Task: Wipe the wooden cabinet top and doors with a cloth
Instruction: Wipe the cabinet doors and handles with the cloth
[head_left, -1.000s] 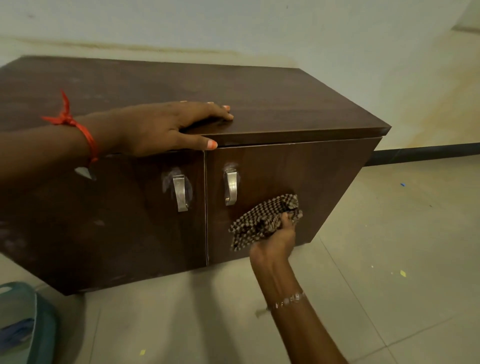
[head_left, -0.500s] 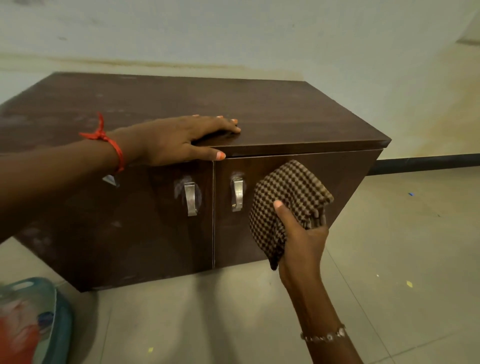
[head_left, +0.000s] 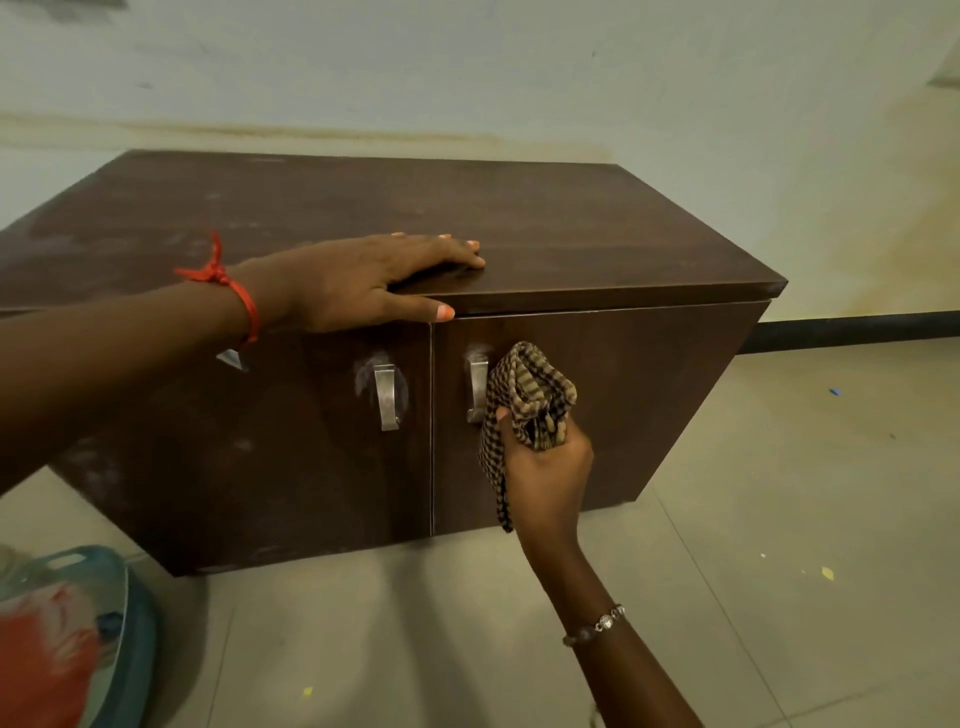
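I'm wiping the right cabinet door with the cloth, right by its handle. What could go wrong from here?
1. The cloth bunched in the right hand sits at the right handle; a loose fold may snag and tug the right door open.
2. Pale smears ring the left handle and dusty patches mark the left door; easy to skip.
3. The left hand rests on the top, so the patch under it may go unwiped.

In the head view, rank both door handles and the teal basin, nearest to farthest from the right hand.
1. Right door handle, just left of the right hand.
2. Left door handle, further left.
3. Teal basin, on the floor, far left.
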